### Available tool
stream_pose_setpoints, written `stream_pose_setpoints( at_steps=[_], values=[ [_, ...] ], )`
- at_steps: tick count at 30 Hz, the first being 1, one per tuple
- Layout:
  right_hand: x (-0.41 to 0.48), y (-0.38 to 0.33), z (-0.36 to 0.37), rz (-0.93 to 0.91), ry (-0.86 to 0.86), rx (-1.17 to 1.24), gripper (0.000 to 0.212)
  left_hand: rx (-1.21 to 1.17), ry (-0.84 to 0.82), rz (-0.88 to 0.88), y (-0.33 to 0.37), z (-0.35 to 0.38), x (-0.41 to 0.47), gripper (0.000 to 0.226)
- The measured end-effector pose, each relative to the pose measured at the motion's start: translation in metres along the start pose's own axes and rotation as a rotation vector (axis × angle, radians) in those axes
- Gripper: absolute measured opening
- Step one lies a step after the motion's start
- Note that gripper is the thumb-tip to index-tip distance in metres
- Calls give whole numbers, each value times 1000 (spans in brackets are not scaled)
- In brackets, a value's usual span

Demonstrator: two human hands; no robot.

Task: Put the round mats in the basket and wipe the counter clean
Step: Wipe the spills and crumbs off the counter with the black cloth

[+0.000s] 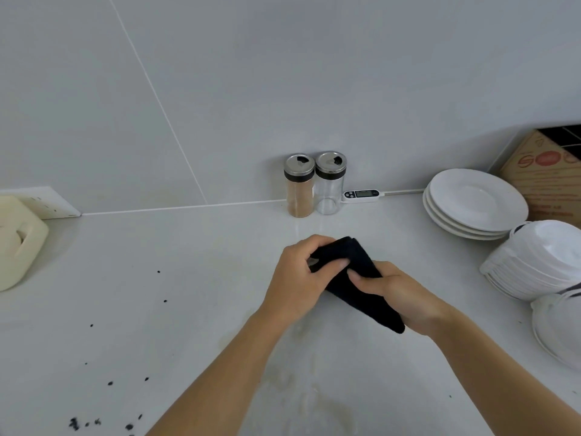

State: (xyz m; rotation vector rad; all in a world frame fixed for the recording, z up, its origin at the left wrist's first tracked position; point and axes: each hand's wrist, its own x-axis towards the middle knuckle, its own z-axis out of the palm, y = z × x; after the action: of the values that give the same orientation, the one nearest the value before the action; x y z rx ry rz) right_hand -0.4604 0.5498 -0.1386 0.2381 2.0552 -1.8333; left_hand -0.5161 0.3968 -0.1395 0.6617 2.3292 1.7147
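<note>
Two hands (345, 284) gripping one black cloth (355, 278); two jars (314, 184), three plates (474, 202)

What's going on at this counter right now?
A person is holding a black cloth in both hands, the left hand and right hand gripping it just above the white counter, apparently folding it. Dark crumbs lie scattered on the counter to the left, and a faint smear sits nearer the person, so wiping isn't finished. Two jars, a stack of plates and bowls stand toward the back and right.
</note>
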Motion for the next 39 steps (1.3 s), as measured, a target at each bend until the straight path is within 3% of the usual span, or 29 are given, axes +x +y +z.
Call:
stream_pose_setpoints(
  at_steps=[5, 11, 16, 19, 22, 26, 28, 36, 39],
  values=[
    [-39, -6, 22, 23, 49, 392, 31, -5, 40, 70, 21, -13, -25, 37],
    [-74, -6, 38, -8, 229, 530, 39, -6, 221, 25, 26, -38, -64, 12],
    [-103, -1, 45, -45, 389, 629, 39, -48, 208, -76, 17, -63, -109, 26],
    [-121, 3, 46, -54, 461, 611, 32, 69, 217, -126, 3, -73, -137, 34],
    [-136, 5, 46, -66, 516, 570, 24, 370, 190, -157, -20, -75, -167, 26],
    [-146, 9, 38, -84, 567, 517, 23, 695, 187, -229, -47, -68, -224, 64],
    [-143, 13, 29, -97, 592, 483, 25, 810, 160, -257, -56, -64, -251, 72],
    [-107, 25, -5, -72, 659, 177, 59, 935, 217, -492, -81, -29, -311, 76],
    [-76, 33, -7, -23, 617, 21, 40, 974, 260, -507, -81, -26, -310, 75]
  ],
)
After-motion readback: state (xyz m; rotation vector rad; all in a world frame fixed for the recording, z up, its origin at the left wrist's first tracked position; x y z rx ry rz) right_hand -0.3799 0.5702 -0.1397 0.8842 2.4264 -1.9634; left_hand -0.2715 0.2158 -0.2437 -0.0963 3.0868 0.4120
